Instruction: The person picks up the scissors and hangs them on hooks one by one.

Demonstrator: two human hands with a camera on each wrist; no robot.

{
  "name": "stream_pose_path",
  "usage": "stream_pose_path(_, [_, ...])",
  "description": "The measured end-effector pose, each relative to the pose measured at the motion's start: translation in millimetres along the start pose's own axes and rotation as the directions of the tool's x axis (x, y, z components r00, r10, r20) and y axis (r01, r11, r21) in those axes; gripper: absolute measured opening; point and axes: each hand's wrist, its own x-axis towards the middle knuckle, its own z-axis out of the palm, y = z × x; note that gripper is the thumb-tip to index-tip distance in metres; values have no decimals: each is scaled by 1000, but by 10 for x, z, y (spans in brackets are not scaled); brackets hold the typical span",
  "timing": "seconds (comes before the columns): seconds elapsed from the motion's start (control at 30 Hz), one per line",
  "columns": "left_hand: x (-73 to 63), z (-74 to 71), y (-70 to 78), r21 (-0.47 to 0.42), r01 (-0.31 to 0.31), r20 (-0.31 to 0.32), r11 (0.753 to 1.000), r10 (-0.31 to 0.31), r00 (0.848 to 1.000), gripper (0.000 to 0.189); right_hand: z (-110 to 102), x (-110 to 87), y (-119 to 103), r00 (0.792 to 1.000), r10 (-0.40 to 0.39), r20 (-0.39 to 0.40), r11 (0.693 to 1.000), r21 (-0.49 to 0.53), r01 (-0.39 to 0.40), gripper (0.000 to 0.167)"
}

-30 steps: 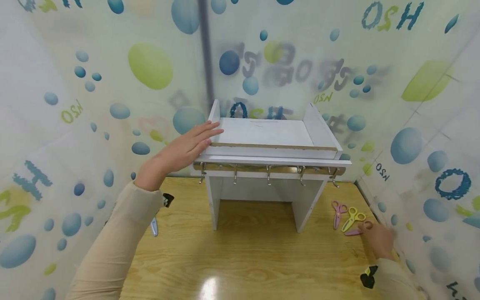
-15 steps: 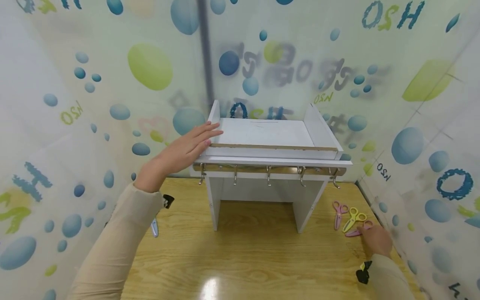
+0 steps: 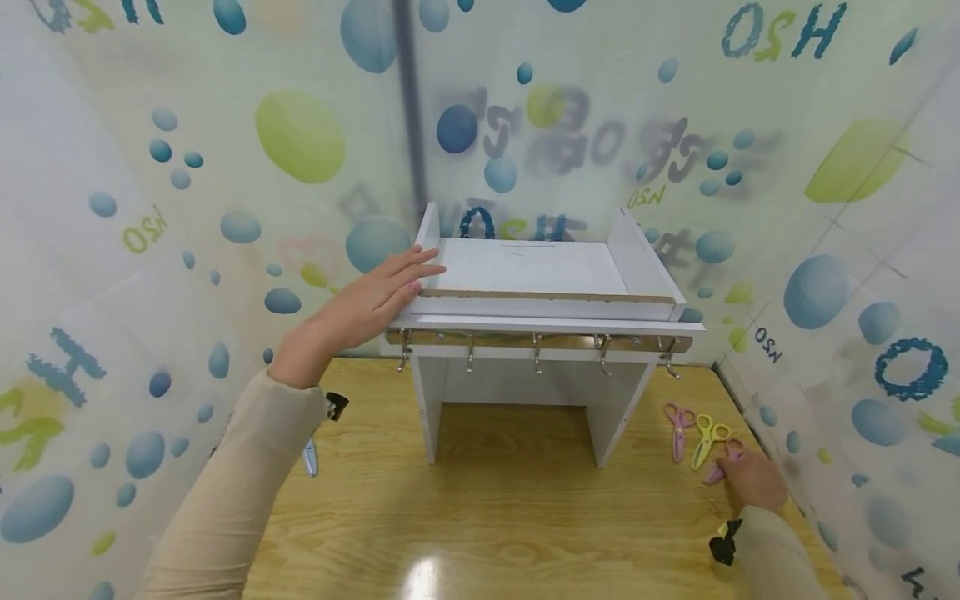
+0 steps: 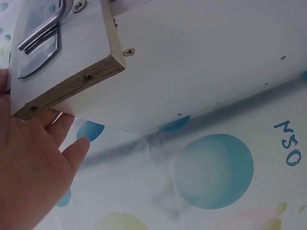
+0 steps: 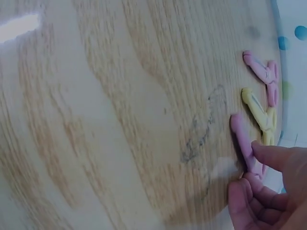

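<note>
A white shelf unit [image 3: 525, 271] with a row of metal hooks [image 3: 537, 350] along its front stands at the back of the wooden table. My left hand [image 3: 360, 304] rests on its left end, fingers straight and spread; in the left wrist view the thumb sticks out beside the board's cut end [image 4: 72, 93]. At the table's right side, my right hand [image 3: 756, 483] pinches a pair of pink scissors [image 5: 243, 141] between thumb and fingers, near the handles. Its blades point toward the near left, close over the table. Yellow scissors [image 3: 703, 442] and another pink pair [image 3: 678, 429] lie beside it.
A light blue blade [image 3: 310, 457] shows on the left of the table, partly hidden by the left sleeve [image 3: 247, 467]. Patterned curtains [image 3: 300, 137] hang close around the table's back and sides. Beneath the shelf, two side panels [image 3: 626, 404] stand on the tabletop.
The pink scissors in my right hand have swung so their tip points more toward the near edge. The yellow pair has turned slightly. My left hand stays on the shelf.
</note>
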Motion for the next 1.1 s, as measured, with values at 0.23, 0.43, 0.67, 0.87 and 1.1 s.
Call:
stream_pose_path(0.23, [5,10,-4,-5,-7,1,1000,7,1000,48,-26,-11,94,999,49,17,997,56,-50,39])
stream_pose_path(0.43, [-6,6,0,-15,-4,-1,1000,4,1000,48,-19,-21,109,995,90,-29,992,96,-87,39])
stream_pose_path(0.67, [-10,2,-3,-21,-4,-6,1000,4,1000,48,12,-33,141,956,292,-33,916,297,-269,43])
stream_pose_path(0.87, [-8,5,-2,-21,-9,-7,1000,9,1000,49,-20,-48,119,940,342,-3,883,344,-320,35])
stream_pose_path(1.1, [-8,19,-18,-26,5,-2,1000,-5,1000,48,-90,-88,73,942,335,16,871,376,-316,40])
